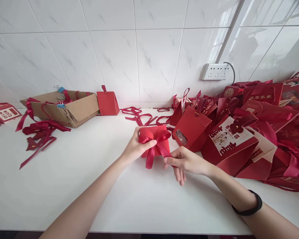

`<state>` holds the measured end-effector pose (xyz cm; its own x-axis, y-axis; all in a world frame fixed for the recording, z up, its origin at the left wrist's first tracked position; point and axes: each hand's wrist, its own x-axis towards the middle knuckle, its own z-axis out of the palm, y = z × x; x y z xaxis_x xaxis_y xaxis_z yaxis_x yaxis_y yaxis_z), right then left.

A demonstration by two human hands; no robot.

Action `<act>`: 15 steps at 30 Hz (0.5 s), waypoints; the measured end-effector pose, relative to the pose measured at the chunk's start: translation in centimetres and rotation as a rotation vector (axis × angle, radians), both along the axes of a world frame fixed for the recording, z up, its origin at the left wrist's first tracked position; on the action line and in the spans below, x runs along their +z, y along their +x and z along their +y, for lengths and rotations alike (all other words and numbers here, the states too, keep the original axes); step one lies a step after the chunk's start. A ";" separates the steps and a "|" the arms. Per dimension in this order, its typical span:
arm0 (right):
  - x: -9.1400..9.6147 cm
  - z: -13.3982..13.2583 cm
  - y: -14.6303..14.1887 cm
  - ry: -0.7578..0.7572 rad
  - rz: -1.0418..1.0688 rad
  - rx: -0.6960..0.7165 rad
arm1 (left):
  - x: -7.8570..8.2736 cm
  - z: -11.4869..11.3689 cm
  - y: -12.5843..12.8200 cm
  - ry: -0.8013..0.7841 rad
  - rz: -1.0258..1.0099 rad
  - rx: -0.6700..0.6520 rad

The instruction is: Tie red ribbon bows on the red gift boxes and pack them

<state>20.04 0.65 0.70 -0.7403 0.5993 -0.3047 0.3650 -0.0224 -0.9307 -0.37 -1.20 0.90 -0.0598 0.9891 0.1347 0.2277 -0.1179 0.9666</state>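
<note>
A small red gift box (165,132) sits in front of me with a dark red satin ribbon bow (162,136) on it. My left hand (139,142) is closed around the box's left side, its thumb pressing on the knot of the bow. One tail of the ribbon is pinched between the thumb and index finger of my right hand (183,162), at the box's lower right. The other tail hangs down the front of the box. A black band circles my right wrist.
Red gift boxes (193,127) with ribbons crowd the right side. A cardboard box (83,106) with ribbons stands at left, a ribbon pile (41,132) before it. By the tiled wall are a red box (107,103) and loose ribbons (139,118). A power strip (215,72) hangs above.
</note>
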 end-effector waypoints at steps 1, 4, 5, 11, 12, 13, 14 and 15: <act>-0.1 0.1 0.0 -0.016 -0.007 0.016 | 0.0 0.0 0.0 0.005 0.008 0.001; -0.1 0.2 0.0 -0.057 -0.021 0.058 | -0.2 0.1 0.1 0.014 0.028 -0.007; -0.1 0.1 -0.1 -0.071 -0.020 0.065 | -0.3 0.1 0.2 0.028 0.033 -0.009; 0.0 0.0 -0.9 -0.151 0.054 0.130 | -0.3 0.5 0.0 0.111 0.103 0.111; -0.2 0.2 -0.9 -0.170 0.065 0.146 | -0.4 0.7 -0.1 0.083 0.111 0.125; -0.3 0.5 -1.0 -0.176 0.063 0.152 | -0.4 0.9 -0.2 0.048 0.116 0.137; -0.5 0.7 -1.0 -0.183 0.058 0.157 | -0.5 1.1 -0.2 0.015 0.125 0.142; -0.6 0.9 -1.0 -0.189 0.052 0.159 | -0.5 1.2 -0.3 -0.010 0.133 0.145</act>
<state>19.04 1.53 0.06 -0.8384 0.4098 -0.3593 0.3294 -0.1441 -0.9331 -0.62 -0.01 0.44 -0.1840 0.9728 0.1410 0.3679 -0.0649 0.9276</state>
